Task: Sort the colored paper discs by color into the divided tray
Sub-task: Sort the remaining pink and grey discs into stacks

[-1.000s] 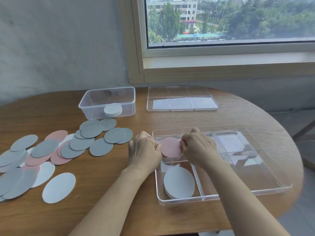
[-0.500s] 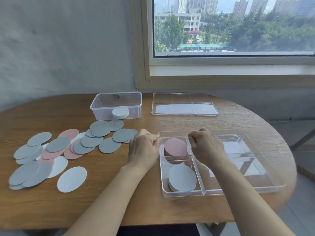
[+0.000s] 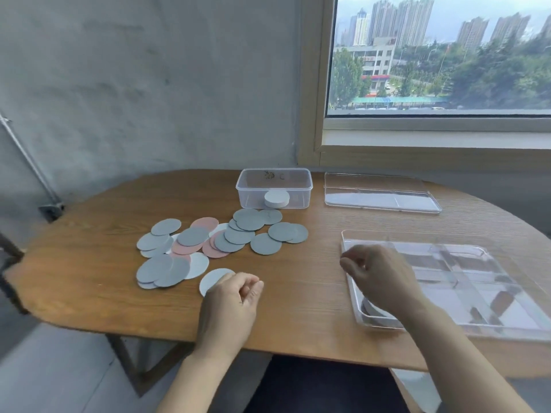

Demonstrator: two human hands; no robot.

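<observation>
A pile of grey, pink and white paper discs (image 3: 220, 242) lies on the wooden table, left of centre. One white disc (image 3: 213, 280) lies nearest me, partly under my left hand (image 3: 234, 299), whose fingers are loosely curled and hold nothing. The clear divided tray (image 3: 465, 263) sits at the right. My right hand (image 3: 378, 275) hovers over the tray's left compartments, fingers curled, nothing visible in it. It hides most of those compartments; only a sliver of the disc stack (image 3: 368, 307) shows in the near-left one.
A clear plastic tub (image 3: 274, 186) holding a short stack of white discs (image 3: 276, 199) stands at the back. The tray's clear lid (image 3: 378, 195) lies flat to its right. The table's front edge (image 3: 268, 350) is close to my body. A window is behind.
My left hand has moved left and toward me, from the tray's edge to the nearest white disc. My right hand has shifted slightly over the tray. The camera has swung left and up.
</observation>
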